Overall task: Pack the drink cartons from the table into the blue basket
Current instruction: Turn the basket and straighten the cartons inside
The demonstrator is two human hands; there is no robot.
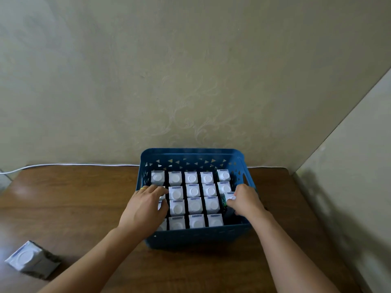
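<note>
The basket (pixel 191 237) was nearly full, its cartons (pixel 194 190) upright in rows. The right hand (pixel 246 200) gripped a tilted carton (pixel 229 197) entering the right column; the left hand (pixel 146 205) rested flat, holding nothing. One carton (pixel 31 259) remained on the table (pixel 84 197), likely last.

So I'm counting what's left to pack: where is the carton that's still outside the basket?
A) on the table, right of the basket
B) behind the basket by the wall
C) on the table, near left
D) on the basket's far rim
C: one drink carton lies on the table at the near left, apart from the blue basket.
</note>
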